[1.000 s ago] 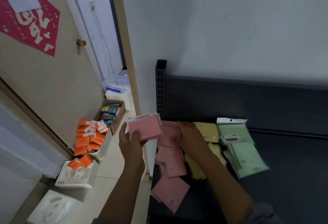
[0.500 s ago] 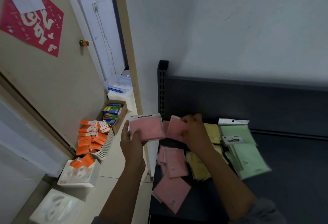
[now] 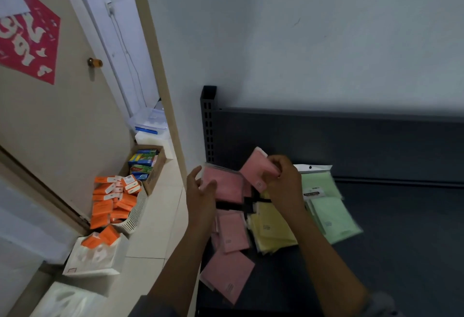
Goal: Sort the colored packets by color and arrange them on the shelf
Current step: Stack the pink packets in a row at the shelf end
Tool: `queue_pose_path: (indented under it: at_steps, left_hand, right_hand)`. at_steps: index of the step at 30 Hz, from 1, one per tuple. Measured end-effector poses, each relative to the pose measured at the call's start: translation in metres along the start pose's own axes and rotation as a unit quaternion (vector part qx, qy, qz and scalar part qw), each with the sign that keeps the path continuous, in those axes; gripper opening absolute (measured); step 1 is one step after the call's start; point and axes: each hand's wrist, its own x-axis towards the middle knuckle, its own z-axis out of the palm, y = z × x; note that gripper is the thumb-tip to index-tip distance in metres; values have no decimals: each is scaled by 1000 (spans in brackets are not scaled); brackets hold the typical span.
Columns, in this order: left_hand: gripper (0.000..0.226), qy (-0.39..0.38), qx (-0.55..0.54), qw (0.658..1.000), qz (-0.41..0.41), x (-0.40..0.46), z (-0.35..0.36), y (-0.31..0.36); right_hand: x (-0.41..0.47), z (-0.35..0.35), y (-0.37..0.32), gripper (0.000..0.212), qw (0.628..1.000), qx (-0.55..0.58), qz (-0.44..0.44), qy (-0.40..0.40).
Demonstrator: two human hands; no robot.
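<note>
Pink packets (image 3: 223, 186), flat glossy squares w/ white headers.

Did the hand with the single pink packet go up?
Yes. The right hand lifted its pink packet off the shelf, toward the back panel.

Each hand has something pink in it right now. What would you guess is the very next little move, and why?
Probably the right hand lays its pink packet onto the pink stack held in the left hand. The colors match and the two nearly touch, while more pink packets wait loose on the dark shelf.
</note>
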Motion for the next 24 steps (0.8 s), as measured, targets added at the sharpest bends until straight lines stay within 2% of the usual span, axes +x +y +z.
queue_pose_path:
  at_steps: [8, 11, 14, 19, 24]
  left_hand:
    - [42, -88, 136, 982, 97, 2, 9, 0]
    - [34, -110, 204, 967, 109, -1, 5, 3]
    - [30, -131, 219, 960, 117, -6, -4, 4]
    - [32, -78, 197, 974, 83, -10, -23, 0]
    - [29, -84, 243, 959, 124, -13, -32, -12]
  right_hand:
    - [-10, 0, 1, 28, 1000, 11, -11, -1]
    - [-12, 3, 2, 27, 1000, 18, -5, -6]
    - [-17, 3, 6, 31, 999, 40, 0, -27]
    - [-34, 2, 13, 31, 992, 94, 54, -63]
    - [-57, 14, 12, 29, 992, 88, 61, -66]
